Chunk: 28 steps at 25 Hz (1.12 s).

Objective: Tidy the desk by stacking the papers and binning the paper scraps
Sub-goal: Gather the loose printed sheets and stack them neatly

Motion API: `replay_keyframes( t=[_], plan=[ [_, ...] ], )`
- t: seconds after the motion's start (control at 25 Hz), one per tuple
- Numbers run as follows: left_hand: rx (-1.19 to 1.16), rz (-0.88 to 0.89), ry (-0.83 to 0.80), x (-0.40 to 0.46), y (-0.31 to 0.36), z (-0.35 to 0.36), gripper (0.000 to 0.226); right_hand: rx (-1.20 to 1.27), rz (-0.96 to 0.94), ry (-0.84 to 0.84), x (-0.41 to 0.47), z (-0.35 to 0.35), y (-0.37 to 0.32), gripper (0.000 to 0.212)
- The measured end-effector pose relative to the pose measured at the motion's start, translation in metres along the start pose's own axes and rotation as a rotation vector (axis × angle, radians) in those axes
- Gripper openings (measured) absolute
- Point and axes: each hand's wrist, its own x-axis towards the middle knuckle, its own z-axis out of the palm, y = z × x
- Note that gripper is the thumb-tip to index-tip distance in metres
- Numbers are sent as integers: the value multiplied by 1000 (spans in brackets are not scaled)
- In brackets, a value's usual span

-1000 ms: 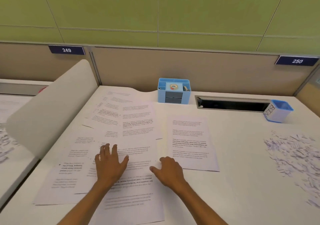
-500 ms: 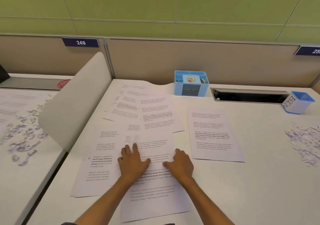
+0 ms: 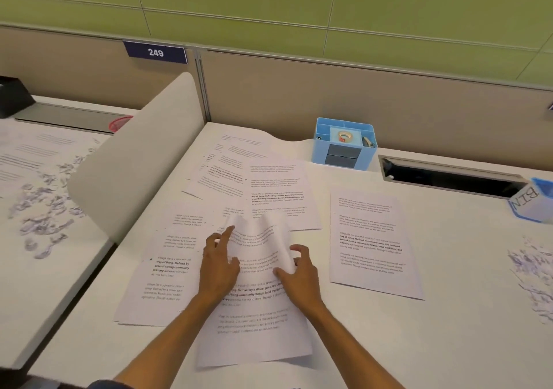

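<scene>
Several printed sheets lie spread over the white desk [image 3: 449,314]. My left hand [image 3: 220,266] and my right hand [image 3: 299,272] hold the front-centre sheet [image 3: 257,314] by its two side edges, and its far half buckles up between them. My left thumb lies on top with the index finger along the raised left edge. My right thumb and curled fingers pinch the right edge. This sheet overlaps another sheet [image 3: 161,269] on its left. A single sheet [image 3: 371,245] lies apart to the right, and overlapping sheets [image 3: 275,191] lie behind. Paper scraps [image 3: 532,272] are heaped at the right edge.
A small blue-rimmed cup labelled BIN [image 3: 532,203] stands at the far right. A blue desk organiser [image 3: 344,146] with tape sits by the back panel, beside an open cable slot [image 3: 449,176]. A curved white divider [image 3: 134,161] separates the neighbouring desk [image 3: 42,209], which holds more scraps.
My hands went from lying flat on the front sheet to gripping its edges, and the sheet has buckled upward. The view has swung left, pushing the bin and scraps to the right edge.
</scene>
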Motion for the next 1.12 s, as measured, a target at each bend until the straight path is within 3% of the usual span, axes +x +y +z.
replay_keyframes(
  t=[0.2, 0.28, 0.44, 0.56, 0.72, 0.96, 1.04, 1.12],
  plan=[
    [118, -91, 11, 14, -12, -16, 75, 193, 30, -63, 8, -2, -1, 66],
    [215, -180, 27, 19, -21, -23, 77, 74, 26, -49, 10, -2, 1, 72],
    [377, -323, 68, 18, -36, -33, 78, -457, -24, -35, 12, -4, -6, 90],
    [555, -248, 48, 17, -41, -34, 76, -524, 10, -68, 9, 2, -12, 98],
    [585, -165, 7, 20, -37, -27, 76, -522, 50, -50, 7, 19, -18, 102],
    [331, -280, -88, 29, -30, -28, 76, -479, 77, 35, 5, 42, -32, 95],
    [90, -301, -90, 33, -29, -35, 69, -485, 96, 43, 5, 45, -36, 94],
    [-300, -370, -80, 40, -27, -48, 58, -487, 121, 55, 6, 45, -38, 94]
  ],
)
